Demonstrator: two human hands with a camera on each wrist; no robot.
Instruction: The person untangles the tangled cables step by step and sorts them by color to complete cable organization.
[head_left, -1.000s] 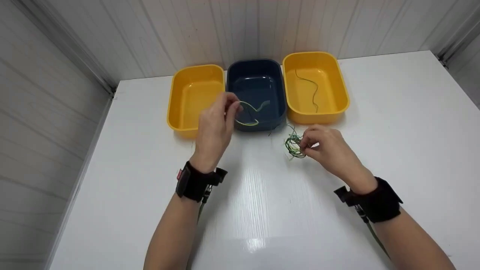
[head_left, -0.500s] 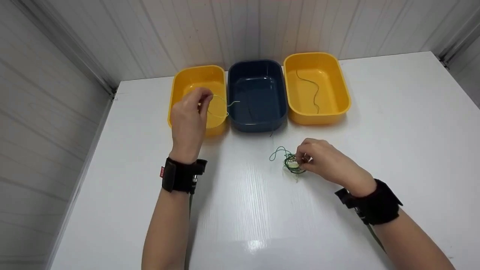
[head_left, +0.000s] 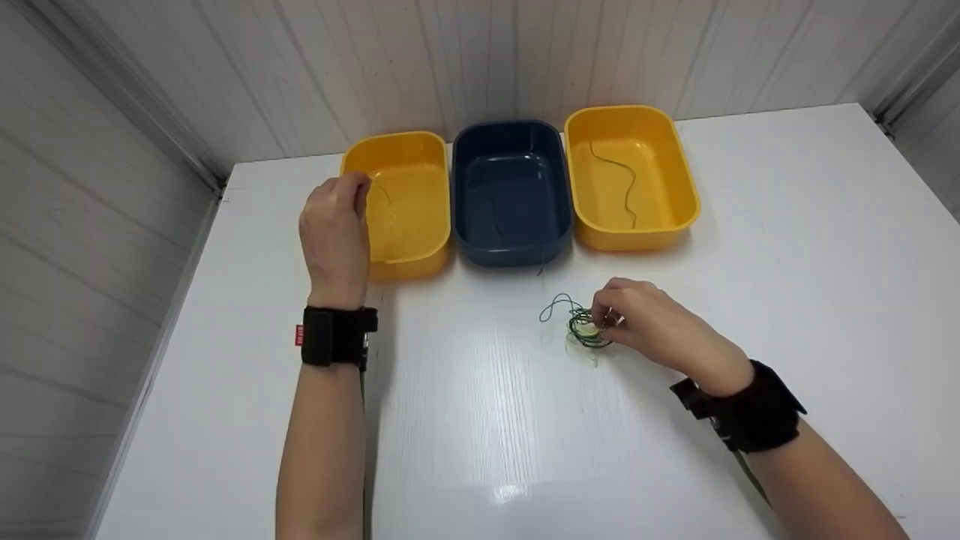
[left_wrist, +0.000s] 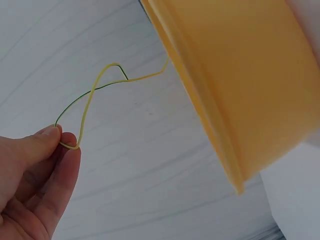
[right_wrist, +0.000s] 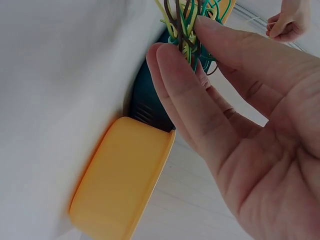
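While the left hand (head_left: 334,232) hovers over the near left corner of the left yellow tub (head_left: 397,199), its thumb and forefinger pinch a single thin wire (left_wrist: 95,95). That wire is yellow with a green stripe; it bends into a loose twisted loop just above the fingertips (left_wrist: 52,135) and its far end runs off toward the tub's rim in the left wrist view. The other fingers of this hand curl in loosely.

Nearer the middle of the white bench (head_left: 480,420), the right hand (head_left: 645,322) rests low with its thumb and fingers closed on a small tangle of wires (head_left: 581,322). The bundle is mostly green, with some yellow and a few dark strands mixed in, and one green loop sticks out to the left, lying on the bench. In the right wrist view the strands (right_wrist: 187,25) pass between the thumb and the fingertips (right_wrist: 165,55), crossing each other in a knot-like clump.

Behind both hands, three tubs stand in a row against the wall, touching or nearly so: the left yellow one, a dark blue tub (head_left: 510,191) in the middle, and a right yellow tub (head_left: 630,176). A single dark green wire (head_left: 619,180) lies wavy on the floor of the right tub. A thin dark strand (head_left: 496,221) shows inside the blue one.
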